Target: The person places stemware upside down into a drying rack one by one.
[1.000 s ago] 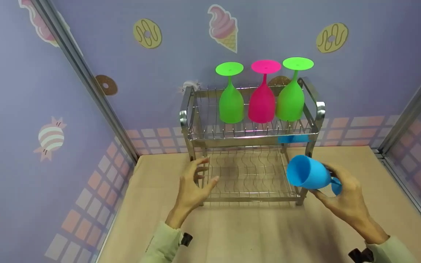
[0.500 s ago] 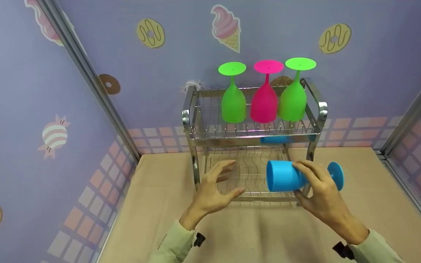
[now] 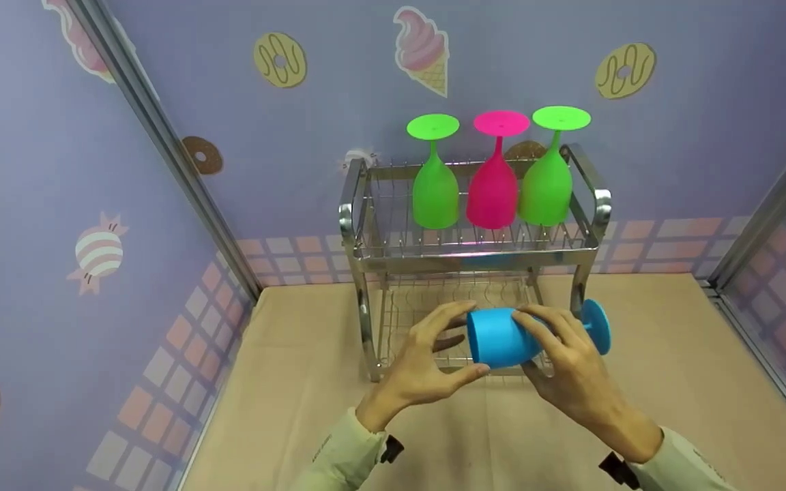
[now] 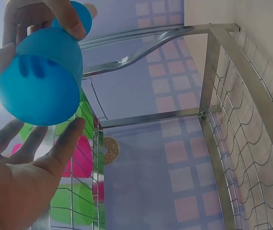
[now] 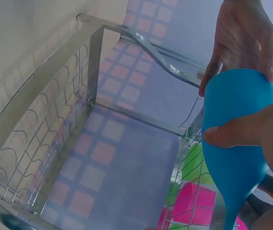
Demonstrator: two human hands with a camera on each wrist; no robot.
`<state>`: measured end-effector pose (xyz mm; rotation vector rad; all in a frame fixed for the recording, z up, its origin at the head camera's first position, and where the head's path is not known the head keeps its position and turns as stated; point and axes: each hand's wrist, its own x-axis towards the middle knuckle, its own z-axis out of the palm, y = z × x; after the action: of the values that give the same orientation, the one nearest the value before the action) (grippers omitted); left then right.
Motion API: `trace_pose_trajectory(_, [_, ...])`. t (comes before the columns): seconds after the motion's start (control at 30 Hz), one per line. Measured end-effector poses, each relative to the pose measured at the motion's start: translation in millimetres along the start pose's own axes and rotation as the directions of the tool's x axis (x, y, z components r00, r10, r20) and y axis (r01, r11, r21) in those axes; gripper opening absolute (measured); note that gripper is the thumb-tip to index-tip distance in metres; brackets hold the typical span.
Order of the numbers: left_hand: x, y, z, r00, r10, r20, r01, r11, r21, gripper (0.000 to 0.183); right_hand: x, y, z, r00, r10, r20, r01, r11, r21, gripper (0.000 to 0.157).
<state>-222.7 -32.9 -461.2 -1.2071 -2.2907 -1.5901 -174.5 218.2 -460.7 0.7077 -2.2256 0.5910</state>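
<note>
A blue plastic goblet (image 3: 502, 337) lies sideways in the air in front of the rack, its mouth facing left and its round foot at the right. My right hand (image 3: 574, 361) grips its bowl, the thumb pressing across the blue side in the right wrist view. At the mouth, my left hand (image 3: 427, 361) is spread with fingers and thumb on either side of the rim. In the left wrist view those fingers (image 4: 62, 148) reach the rim's edge; whether they press on it I cannot tell.
Behind stands a two-tier metal dish rack (image 3: 475, 262). Upside down on its upper tier are a left green goblet (image 3: 435, 194), a pink goblet (image 3: 493, 194) and a right green goblet (image 3: 546, 191). The lower wire tier (image 3: 406, 300) is partly hidden by the hands. A beige cloth (image 3: 297, 382) covers the table.
My right hand has carried the blue goblet leftward from the rack's right side, its mouth now turned more fully left. My left hand has moved right and slightly down to meet the rim.
</note>
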Motion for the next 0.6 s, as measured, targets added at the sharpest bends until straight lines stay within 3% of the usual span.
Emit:
trace_pose_trajectory(0.13, [2.3,0.4,1.3,0.999,0.037,0.004,-0.037,0.999,-0.002,0.077,0.8,-2.2,1.2,1.000,-0.014,-0.007,0.014,1.000,0.004,0.101])
trace_pose_trajectory(0.47, [1.6,-0.6,-0.3,0.999,0.015,-0.038,-0.015,1.000,-0.002,0.073,-0.9,-3.5,-0.5,0.998,-0.054,-0.043,0.055,0.998,0.020,0.101])
trace_pose_trajectory(0.5, [0.8,-1.2,-0.7,0.999,0.010,-0.049,-0.010,1.000,-0.006,0.072,-2.1,-2.7,-0.9,0.996,-0.062,-0.058,0.065,0.997,0.037,0.098])
trace_pose_trajectory(0.6, [-1.5,-2.7,-1.9,0.996,-0.011,-0.087,0.009,1.000,-0.023,0.070,-7.3,1.2,-0.2,0.986,-0.086,-0.142,0.103,0.988,0.117,0.061])
